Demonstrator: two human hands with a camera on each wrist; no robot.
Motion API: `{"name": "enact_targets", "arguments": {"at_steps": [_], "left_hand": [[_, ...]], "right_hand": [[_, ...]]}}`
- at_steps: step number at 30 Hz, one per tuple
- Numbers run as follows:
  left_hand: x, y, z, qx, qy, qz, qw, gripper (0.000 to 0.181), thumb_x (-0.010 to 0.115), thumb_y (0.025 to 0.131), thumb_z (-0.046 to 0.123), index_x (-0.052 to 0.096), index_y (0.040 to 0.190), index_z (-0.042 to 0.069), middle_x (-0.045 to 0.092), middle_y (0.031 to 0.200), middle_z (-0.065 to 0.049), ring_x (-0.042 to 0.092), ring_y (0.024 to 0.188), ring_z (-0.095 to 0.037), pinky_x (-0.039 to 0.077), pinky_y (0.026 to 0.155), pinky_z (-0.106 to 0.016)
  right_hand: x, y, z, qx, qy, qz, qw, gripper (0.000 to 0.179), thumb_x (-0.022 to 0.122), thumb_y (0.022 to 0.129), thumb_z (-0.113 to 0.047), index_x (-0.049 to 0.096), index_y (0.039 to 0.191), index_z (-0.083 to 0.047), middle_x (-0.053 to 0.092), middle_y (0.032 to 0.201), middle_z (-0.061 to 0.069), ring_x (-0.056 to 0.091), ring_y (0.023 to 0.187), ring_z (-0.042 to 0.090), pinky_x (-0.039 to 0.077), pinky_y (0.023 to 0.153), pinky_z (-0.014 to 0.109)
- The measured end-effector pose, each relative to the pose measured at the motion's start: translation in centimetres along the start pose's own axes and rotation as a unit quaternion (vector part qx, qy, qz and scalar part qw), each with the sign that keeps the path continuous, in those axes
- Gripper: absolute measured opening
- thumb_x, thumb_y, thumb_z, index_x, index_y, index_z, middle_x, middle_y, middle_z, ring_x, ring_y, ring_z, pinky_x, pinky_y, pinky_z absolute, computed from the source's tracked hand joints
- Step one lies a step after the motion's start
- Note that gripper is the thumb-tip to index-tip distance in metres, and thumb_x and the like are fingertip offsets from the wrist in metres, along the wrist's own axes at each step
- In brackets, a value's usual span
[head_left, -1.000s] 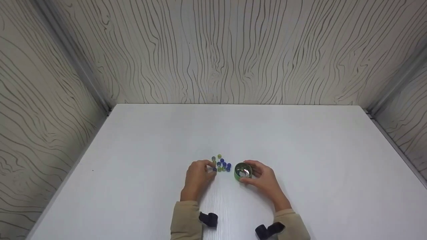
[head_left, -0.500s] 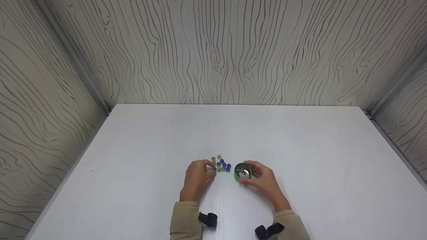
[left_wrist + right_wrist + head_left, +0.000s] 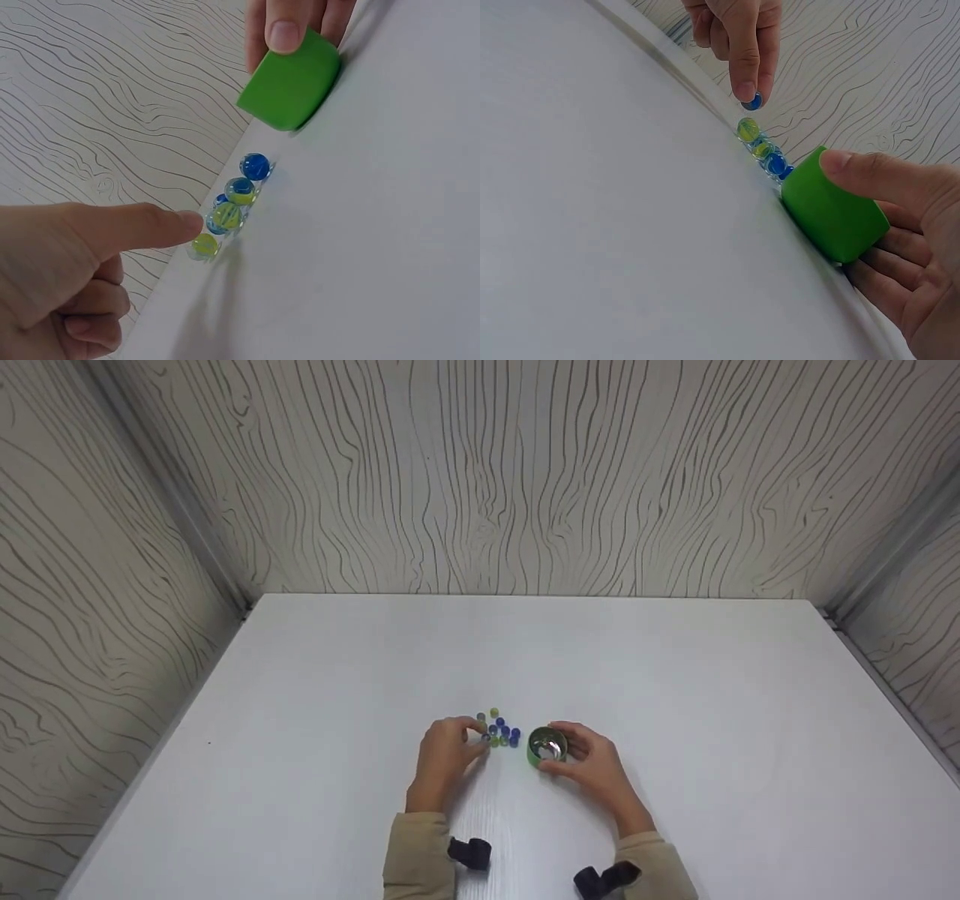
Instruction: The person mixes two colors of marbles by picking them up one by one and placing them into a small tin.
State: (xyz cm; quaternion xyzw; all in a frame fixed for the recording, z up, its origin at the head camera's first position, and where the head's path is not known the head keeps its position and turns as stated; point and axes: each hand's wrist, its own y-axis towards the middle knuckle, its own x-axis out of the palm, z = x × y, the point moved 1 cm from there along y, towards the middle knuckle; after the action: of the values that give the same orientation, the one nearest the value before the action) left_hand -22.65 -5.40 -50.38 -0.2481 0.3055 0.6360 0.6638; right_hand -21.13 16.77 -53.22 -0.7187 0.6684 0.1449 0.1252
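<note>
Head view: upright cup [image 3: 533,758] in right hand's [image 3: 598,765] grip, marble [image 3: 486,738] in left hand's [image 3: 444,750] pinch.

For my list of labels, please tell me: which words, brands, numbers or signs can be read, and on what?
None: no text can be read on the cup, marbles, sleeves, table or wall, whose lines are only a pattern. Any print on the wrist cameras would be too small to read.

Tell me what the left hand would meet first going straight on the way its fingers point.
Most likely the clustered marbles, just ahead of the left hand; its pinched marble looks slightly raised, so it might pass over them.
</note>
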Motion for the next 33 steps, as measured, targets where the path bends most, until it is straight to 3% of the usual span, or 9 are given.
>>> {"name": "enact_targets", "arguments": {"at_steps": [12,21,26,29,33], "left_hand": [[0.4,0.0,0.8,0.016,0.014,-0.006,0.9998,0.015,0.075,0.079,0.013,0.076,0.094,0.010,0.075,0.099,-0.009,0.060,0.077,-0.014,0.047,0.065,-0.026],[0.3,0.0,1.5,0.024,0.001,-0.006,0.9997,0.016,0.076,0.079,0.014,0.076,0.094,0.009,0.074,0.091,-0.009,0.056,0.074,-0.012,0.045,0.064,-0.025],[0.4,0.0,2.1,0.021,-0.014,-0.021,0.9994,0.016,0.076,0.080,0.014,0.076,0.095,0.009,0.072,0.089,-0.008,0.051,0.073,-0.012,0.043,0.064,-0.025],[0.5,-0.1,2.3,0.020,-0.015,-0.026,0.9994,0.016,0.075,0.080,0.014,0.076,0.095,0.011,0.073,0.093,-0.008,0.054,0.075,-0.013,0.046,0.067,-0.026],[0.7,-0.2,2.6,0.041,-0.011,-0.015,0.9990,0.014,0.076,0.080,0.015,0.076,0.094,0.011,0.075,0.098,-0.008,0.063,0.080,-0.017,0.052,0.073,-0.030]], "right_hand": [[0.0,-0.2,-0.3,-0.015,0.008,-0.001,0.9999,0.061,0.084,0.071,-0.014,0.059,0.126,-0.001,0.062,0.129,0.020,0.058,0.124,0.034,0.047,0.103,0.035],[-0.1,-0.3,-0.5,-0.012,0.001,-0.003,0.9999,0.061,0.083,0.073,-0.016,0.058,0.127,-0.002,0.062,0.130,0.020,0.058,0.125,0.034,0.047,0.103,0.036],[-0.1,-0.2,-0.5,-0.014,0.006,-0.006,0.9999,0.061,0.083,0.073,-0.015,0.058,0.127,-0.001,0.062,0.129,0.021,0.058,0.125,0.034,0.046,0.103,0.035],[-0.2,-0.3,-0.5,-0.018,0.003,-0.007,0.9998,0.061,0.083,0.073,-0.015,0.058,0.126,0.000,0.062,0.129,0.022,0.058,0.124,0.035,0.047,0.102,0.035],[-0.2,-0.2,-0.4,-0.023,0.001,-0.008,0.9997,0.061,0.083,0.072,-0.015,0.058,0.126,0.000,0.062,0.128,0.022,0.058,0.123,0.036,0.047,0.102,0.035]]}}
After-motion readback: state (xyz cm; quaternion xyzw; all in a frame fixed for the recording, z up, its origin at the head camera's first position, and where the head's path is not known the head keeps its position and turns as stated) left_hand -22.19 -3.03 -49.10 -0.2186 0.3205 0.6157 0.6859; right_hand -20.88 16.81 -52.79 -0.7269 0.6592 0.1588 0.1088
